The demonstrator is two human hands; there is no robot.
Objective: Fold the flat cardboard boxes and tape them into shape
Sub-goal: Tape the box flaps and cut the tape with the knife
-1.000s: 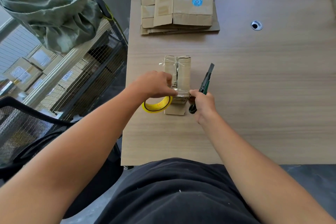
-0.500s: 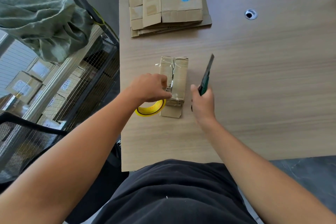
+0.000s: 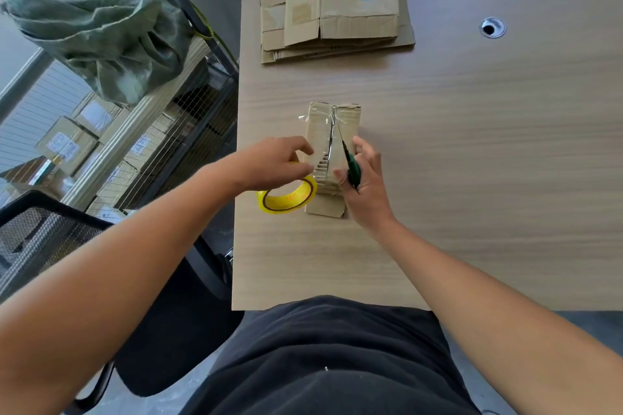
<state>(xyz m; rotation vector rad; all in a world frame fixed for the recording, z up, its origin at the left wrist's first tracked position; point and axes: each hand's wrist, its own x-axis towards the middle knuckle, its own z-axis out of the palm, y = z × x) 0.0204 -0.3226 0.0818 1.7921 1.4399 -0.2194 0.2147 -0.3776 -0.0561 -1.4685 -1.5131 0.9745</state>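
A small folded cardboard box (image 3: 349,126) lies near the table's left edge, with clear tape along its top seam. My left hand (image 3: 274,162) is at the box's left side and holds a yellow tape roll (image 3: 286,198) beneath its palm. At the box's near right corner, my right hand (image 3: 367,184) grips a green utility knife (image 3: 352,169). The blade points up toward the seam. A stack of flat cardboard boxes (image 3: 337,10) lies farther back on the table.
The wooden table (image 3: 488,162) has a round cable hole (image 3: 492,27) at the back right. Left of the table stand a wire rack with a green sack (image 3: 94,23) on it, cartons below, and a black mesh chair (image 3: 47,236).
My right hand moved in from the right of the box and swung the knife over its top. My left hand stayed at the box's left side with the roll.
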